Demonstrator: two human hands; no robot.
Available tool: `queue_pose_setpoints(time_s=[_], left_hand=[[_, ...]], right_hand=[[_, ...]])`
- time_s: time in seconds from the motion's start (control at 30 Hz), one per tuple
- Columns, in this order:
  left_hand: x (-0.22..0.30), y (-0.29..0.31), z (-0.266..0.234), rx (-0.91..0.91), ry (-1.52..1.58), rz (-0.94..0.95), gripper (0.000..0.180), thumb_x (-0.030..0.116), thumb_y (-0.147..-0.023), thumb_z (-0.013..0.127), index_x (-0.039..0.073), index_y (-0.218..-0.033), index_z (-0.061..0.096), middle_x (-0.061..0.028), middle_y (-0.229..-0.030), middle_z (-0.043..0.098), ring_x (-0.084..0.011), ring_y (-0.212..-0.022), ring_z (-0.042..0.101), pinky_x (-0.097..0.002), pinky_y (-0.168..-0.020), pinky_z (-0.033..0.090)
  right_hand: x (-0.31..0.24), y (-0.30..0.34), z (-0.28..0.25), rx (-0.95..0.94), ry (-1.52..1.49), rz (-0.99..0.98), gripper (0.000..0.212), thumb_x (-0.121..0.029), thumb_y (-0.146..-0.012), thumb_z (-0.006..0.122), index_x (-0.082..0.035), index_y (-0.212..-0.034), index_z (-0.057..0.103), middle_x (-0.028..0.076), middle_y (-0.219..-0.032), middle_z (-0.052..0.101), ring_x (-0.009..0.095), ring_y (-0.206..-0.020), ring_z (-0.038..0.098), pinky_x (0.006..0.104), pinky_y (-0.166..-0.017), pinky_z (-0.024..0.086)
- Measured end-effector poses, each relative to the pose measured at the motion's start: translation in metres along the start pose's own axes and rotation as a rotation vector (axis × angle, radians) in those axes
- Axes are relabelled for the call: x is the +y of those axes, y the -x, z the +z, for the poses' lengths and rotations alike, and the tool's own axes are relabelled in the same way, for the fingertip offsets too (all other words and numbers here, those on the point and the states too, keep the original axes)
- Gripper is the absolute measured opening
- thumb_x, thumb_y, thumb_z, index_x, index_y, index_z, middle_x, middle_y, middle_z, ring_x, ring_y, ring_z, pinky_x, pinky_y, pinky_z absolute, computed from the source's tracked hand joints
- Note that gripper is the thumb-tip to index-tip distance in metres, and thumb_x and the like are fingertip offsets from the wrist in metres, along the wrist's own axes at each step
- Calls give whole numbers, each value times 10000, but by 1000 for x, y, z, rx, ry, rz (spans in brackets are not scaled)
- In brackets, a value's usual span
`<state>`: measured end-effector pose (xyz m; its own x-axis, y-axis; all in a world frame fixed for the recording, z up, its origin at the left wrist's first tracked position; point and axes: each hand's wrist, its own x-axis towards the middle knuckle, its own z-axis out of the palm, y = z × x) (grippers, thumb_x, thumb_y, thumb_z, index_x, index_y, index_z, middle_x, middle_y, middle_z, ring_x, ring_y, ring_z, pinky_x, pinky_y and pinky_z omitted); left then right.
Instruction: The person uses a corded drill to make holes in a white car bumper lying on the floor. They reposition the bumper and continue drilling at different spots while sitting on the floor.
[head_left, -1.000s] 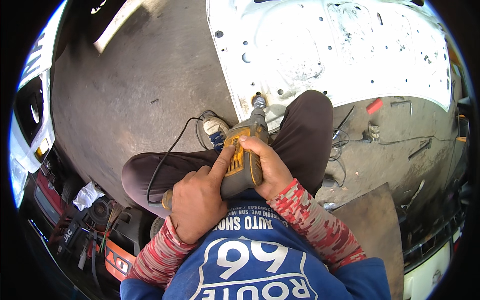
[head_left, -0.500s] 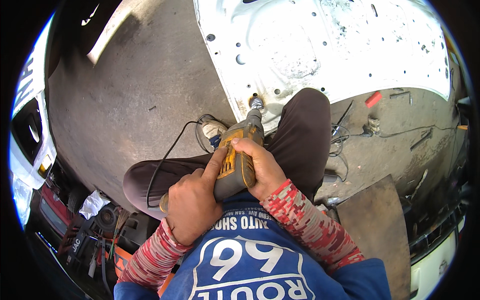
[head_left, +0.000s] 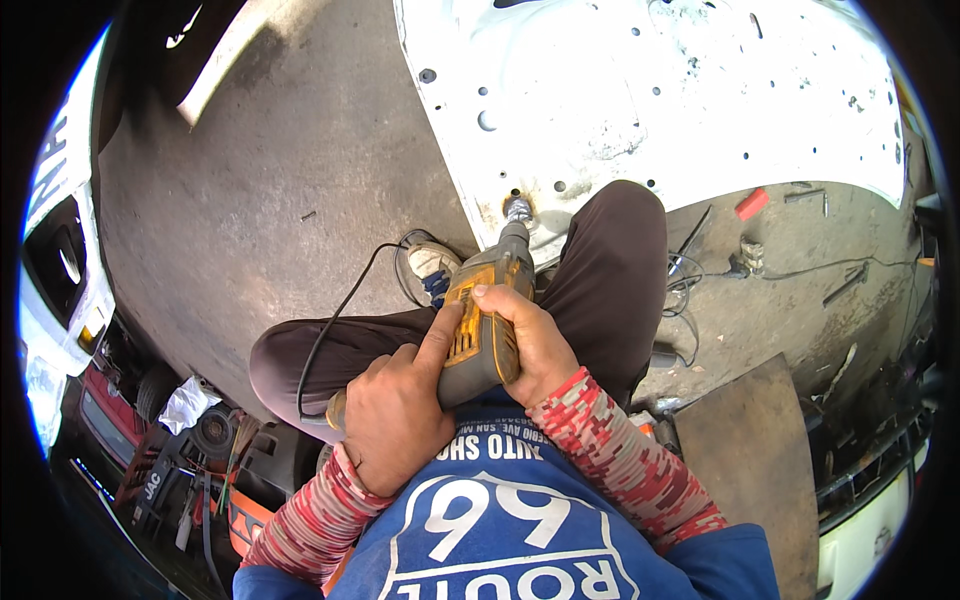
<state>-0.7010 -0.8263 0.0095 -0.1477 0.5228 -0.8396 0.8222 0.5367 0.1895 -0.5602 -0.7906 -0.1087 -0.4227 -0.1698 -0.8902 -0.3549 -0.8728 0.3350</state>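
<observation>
A yellow and black corded power drill [head_left: 470, 330] lies between my hands, pointing away from me. My left hand [head_left: 395, 425] is wrapped round its rear handle, with the forefinger stretched along the housing. My right hand [head_left: 535, 345] grips the right side of the body, its thumb on top. The silvery tip [head_left: 518, 210] in the chuck meets the near corner of a white sheet-metal panel [head_left: 560, 110], beside a small hole with a brownish patch around it. Its exact shape is hard to make out. From the handle a black cord [head_left: 335, 335] loops over my left leg.
On the concrete floor to the right lie a red block [head_left: 751, 204], cables [head_left: 685, 285] and loose metal pieces. A brown board [head_left: 750, 470] is at lower right. Car parts [head_left: 190, 440] crowd the lower left, with a white vehicle body [head_left: 60, 230] above them. My shoe [head_left: 432, 262] is beside the panel.
The whole view has shifted slightly, so the panel and floor items sit a little further right and lower. Both hands keep their hold, and the drill tip stays at the same panel spot.
</observation>
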Motion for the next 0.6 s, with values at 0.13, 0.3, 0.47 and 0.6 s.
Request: queue_pose_setpoints(time_s=[0.13,0.3,0.47,0.6], left_hand=[[0,0,0,-1,9,-3,973,25,-698,765,188,-1628,530,-188,-924,757,-429,-878,766,-518,-792,608],[1,-2,-2,0,20,-5,971,21,-700,759,185,-1629,528,-197,-929,762,-433,-884,769,-518,-800,609],[2,-3,-4,-11,33,-11,967,16,-704,756,180,-1629,528,-205,-947,770,-436,-898,773,-515,-809,612],[1,-4,-4,-16,29,-14,961,16,-708,760,179,-1627,529,-207,-962,774,-436,-913,775,-513,-818,612]], right_hand=[[-2,0,-1,-7,-2,15,381,-180,-967,789,88,-1221,694,130,-1058,735,242,-901,745,408,-827,626],[-2,-2,1,9,13,0,392,-186,-966,792,88,-1228,691,135,-1065,736,244,-910,745,412,-839,626],[-2,-2,1,14,8,9,396,-185,-966,793,90,-1230,688,137,-1063,736,245,-907,745,414,-838,627],[-3,-2,1,14,5,14,395,-179,-965,792,94,-1230,686,136,-1061,735,245,-907,745,413,-837,628]])
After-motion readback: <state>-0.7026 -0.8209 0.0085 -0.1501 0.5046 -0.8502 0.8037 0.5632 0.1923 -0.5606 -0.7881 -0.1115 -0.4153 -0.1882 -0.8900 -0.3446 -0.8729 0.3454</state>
